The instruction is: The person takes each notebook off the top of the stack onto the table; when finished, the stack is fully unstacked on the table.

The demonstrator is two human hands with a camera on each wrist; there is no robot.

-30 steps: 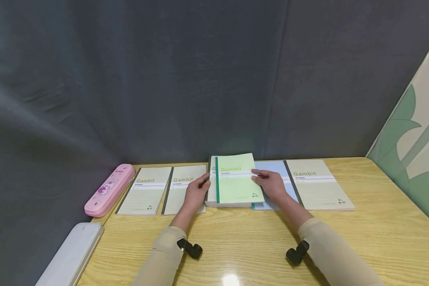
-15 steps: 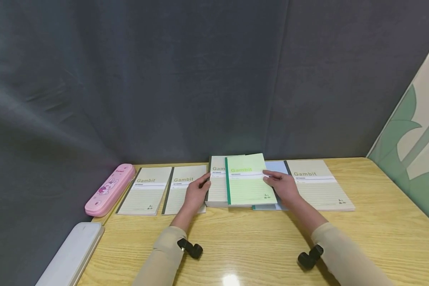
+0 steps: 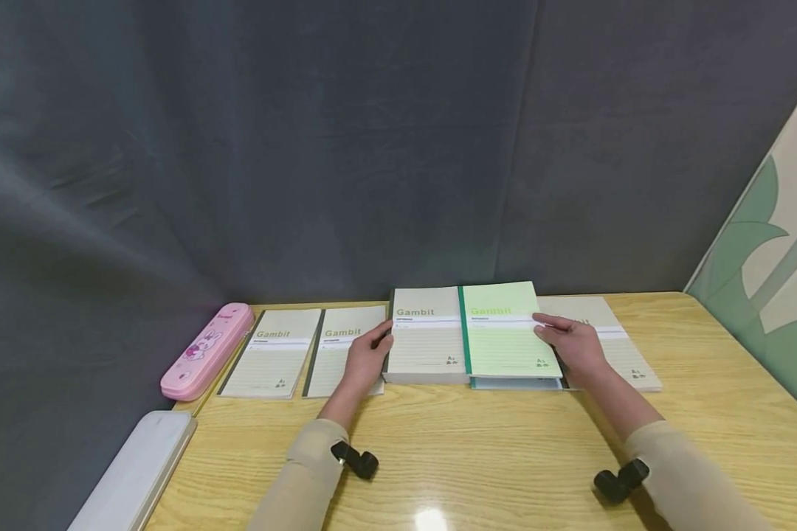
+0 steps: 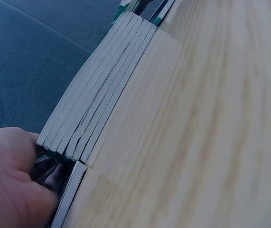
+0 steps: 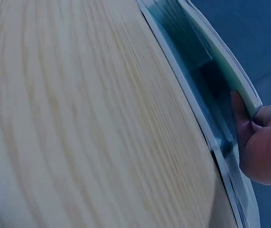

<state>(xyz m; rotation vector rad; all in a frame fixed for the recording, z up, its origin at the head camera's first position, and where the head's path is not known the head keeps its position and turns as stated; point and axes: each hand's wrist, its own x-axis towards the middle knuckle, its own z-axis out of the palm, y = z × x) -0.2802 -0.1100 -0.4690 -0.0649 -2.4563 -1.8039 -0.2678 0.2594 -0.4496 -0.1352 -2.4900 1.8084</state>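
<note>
Green-covered notebook (image 3: 508, 330) hangs in the right hand (image 3: 574, 348), pinched at its 3 o'clock edge with the thumb on top and fingers beneath, lifted just clear of a blue notebook (image 3: 514, 383) lying under it. At its 9 o'clock side sits the beige stack (image 3: 425, 335), whose left edge the left hand (image 3: 365, 358) steadies with curled fingers pressed against it. Wood-grain table (image 3: 478, 457) carries two more beige notebooks (image 3: 305, 350) and a pink pencil case (image 3: 206, 350) toward 9 o'clock. Held by one edge only, the green cover could sag or slip from the pinch, or catch the stack's top copy and drag it askew.
</note>
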